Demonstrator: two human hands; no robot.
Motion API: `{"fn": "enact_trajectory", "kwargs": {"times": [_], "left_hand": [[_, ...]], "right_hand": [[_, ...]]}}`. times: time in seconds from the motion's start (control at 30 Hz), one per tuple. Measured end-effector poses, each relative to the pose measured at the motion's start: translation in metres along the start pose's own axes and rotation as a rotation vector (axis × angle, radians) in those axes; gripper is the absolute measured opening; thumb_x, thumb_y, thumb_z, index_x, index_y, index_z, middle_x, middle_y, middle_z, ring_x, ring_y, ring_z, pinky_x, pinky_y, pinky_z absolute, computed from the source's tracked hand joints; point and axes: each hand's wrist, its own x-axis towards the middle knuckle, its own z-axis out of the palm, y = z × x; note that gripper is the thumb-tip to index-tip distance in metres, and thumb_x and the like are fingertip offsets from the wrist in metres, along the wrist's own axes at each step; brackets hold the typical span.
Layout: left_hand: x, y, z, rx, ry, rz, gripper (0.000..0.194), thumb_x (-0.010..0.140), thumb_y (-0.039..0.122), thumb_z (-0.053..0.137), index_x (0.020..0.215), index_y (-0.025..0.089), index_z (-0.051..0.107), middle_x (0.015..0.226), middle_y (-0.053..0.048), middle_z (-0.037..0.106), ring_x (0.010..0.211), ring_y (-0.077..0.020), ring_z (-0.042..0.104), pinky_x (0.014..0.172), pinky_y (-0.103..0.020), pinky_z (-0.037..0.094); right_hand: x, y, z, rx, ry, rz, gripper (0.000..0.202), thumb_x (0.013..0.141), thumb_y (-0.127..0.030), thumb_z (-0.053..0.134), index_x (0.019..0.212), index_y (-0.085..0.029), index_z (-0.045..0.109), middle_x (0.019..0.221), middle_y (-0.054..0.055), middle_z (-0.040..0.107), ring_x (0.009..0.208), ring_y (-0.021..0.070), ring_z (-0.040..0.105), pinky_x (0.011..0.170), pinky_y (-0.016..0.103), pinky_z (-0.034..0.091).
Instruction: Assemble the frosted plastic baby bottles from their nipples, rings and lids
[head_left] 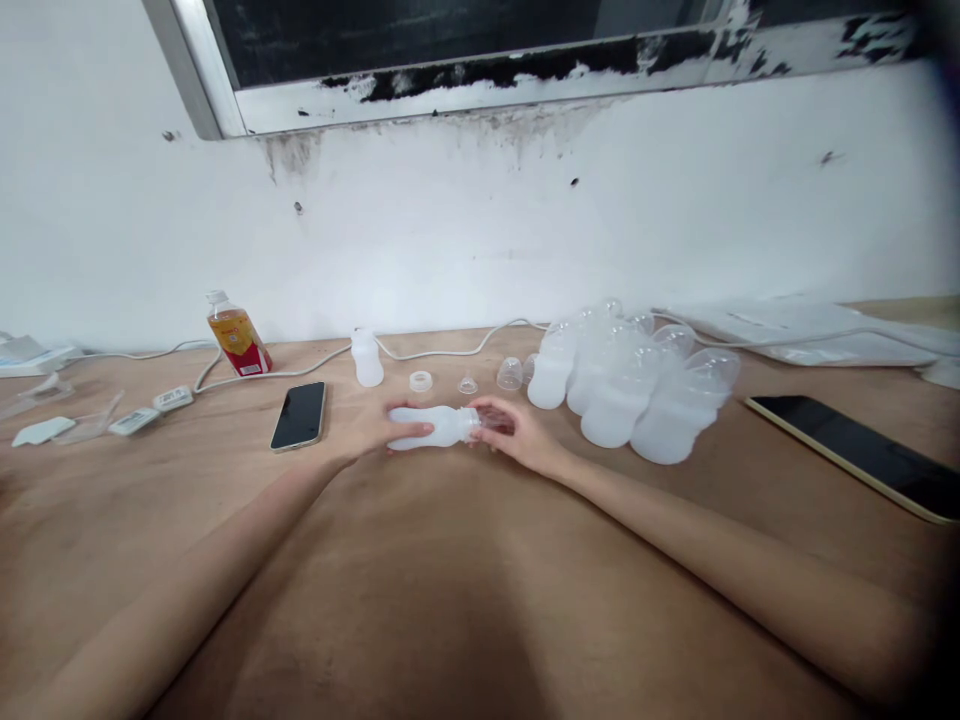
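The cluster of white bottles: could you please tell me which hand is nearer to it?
Right. The right hand is just left of the bottle cluster, at the neck end of the held bottle; the left hand is farther left, around that bottle's body.

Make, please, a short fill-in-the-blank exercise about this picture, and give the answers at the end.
1. The left hand and the right hand hold the same bottle, whose body is ____ in colour.
2. The drink bottle with the red and yellow label stands on the person's ____ side.
3. On the table lie ____ phones in total.
4. The cluster of bottles stands on the person's ____ side.

Missing words: white; left; two; right.
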Motion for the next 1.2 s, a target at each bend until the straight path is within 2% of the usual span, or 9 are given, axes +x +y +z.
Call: {"fn": "enact_trajectory", "kwargs": {"times": [0.13,0.3,0.43,0.57,0.7,0.83,0.97,1.03,1.2], "left_hand": [[-0.005,-0.005,0.013,0.328,0.158,0.346,0.05,0.062,0.045,0.061,0.106,0.023,0.051,0.107,-0.002,0.056,0.097,-0.0215,0.052,0.082,-0.032,0.041],[-0.008,-0.016,0.025,0.433,0.199,0.38,0.048,0.069,0.043,0.055,0.112,0.025,0.046,0.107,-0.001,0.056,0.093,-0.0197,0.054,0.08,-0.03,0.041],[-0.007,-0.019,0.026,0.494,0.208,0.374,0.048,0.069,0.047,0.054,0.112,0.025,0.047,0.103,-0.002,0.058,0.093,-0.0209,0.054,0.079,-0.031,0.041],[-0.005,-0.019,0.024,0.502,0.273,0.335,0.048,0.069,0.047,0.054,0.111,0.025,0.047,0.102,-0.002,0.059,0.092,-0.0209,0.055,0.081,-0.032,0.04],[-0.006,-0.021,0.024,0.553,0.306,0.39,0.047,0.069,0.046,0.054,0.109,0.023,0.048,0.104,-0.003,0.058,0.093,-0.0204,0.053,0.082,-0.033,0.038],[-0.006,-0.022,0.026,0.615,0.261,0.506,0.048,0.07,0.047,0.053,0.109,0.02,0.048,0.102,-0.005,0.059,0.093,-0.0212,0.053,0.084,-0.034,0.036],[-0.006,-0.019,0.026,0.551,0.273,0.449,0.049,0.069,0.047,0.054,0.11,0.021,0.047,0.102,-0.005,0.059,0.092,-0.0208,0.053,0.083,-0.034,0.038],[-0.006,-0.018,0.025,0.485,0.259,0.391,0.049,0.069,0.047,0.054,0.111,0.023,0.046,0.104,-0.003,0.058,0.092,-0.0201,0.054,0.079,-0.032,0.04],[-0.007,-0.019,0.023,0.43,0.215,0.286,0.049,0.068,0.049,0.054,0.11,0.025,0.049,0.104,-0.002,0.059,0.09,-0.0211,0.056,0.077,-0.032,0.043]], "right_hand": [[0.004,0.008,-0.001,0.092,-0.083,0.222,0.043,0.079,-0.05,0.034,0.064,-0.015,0.052,0.047,-0.001,0.054,0.031,0.0055,0.039,0.034,0.019,0.025],[0.002,0.005,0.0,-0.077,-0.038,0.164,0.047,0.08,-0.05,0.034,0.054,-0.015,0.052,0.045,-0.002,0.051,0.035,0.0062,0.041,0.043,0.02,0.032],[-0.001,-0.002,0.0,-0.095,0.075,0.038,0.031,0.079,-0.042,0.041,0.09,-0.019,0.057,0.085,0.004,0.058,0.064,0.011,0.053,0.058,0.024,0.041],[0.0,-0.001,0.0,0.044,0.016,-0.089,0.055,0.066,-0.033,0.061,0.116,-0.026,0.039,0.118,0.006,0.043,0.089,0.0152,0.051,0.062,0.024,0.044],[0.002,0.006,-0.001,-0.021,-0.007,0.02,0.029,0.068,-0.038,0.057,0.09,-0.019,0.052,0.079,0.002,0.06,0.058,0.0099,0.051,0.052,0.022,0.04],[0.001,0.01,-0.002,-0.123,-0.067,0.12,0.044,0.082,-0.045,0.032,0.052,-0.017,0.046,0.034,-0.005,0.039,0.035,0.0068,0.036,0.044,0.021,0.032],[-0.002,0.003,-0.001,-0.067,0.01,0.016,0.029,0.079,-0.042,0.04,0.087,-0.018,0.055,0.073,0.002,0.059,0.05,0.0084,0.049,0.049,0.022,0.038],[-0.003,-0.001,0.0,-0.06,0.032,-0.057,0.043,0.072,-0.037,0.053,0.112,-0.024,0.043,0.102,0.005,0.054,0.073,0.0131,0.054,0.053,0.022,0.041],[-0.003,-0.003,0.002,-0.151,-0.01,-0.077,0.036,0.066,-0.033,0.06,0.099,-0.022,0.052,0.1,0.005,0.055,0.086,0.0178,0.051,0.061,0.026,0.044]]}}
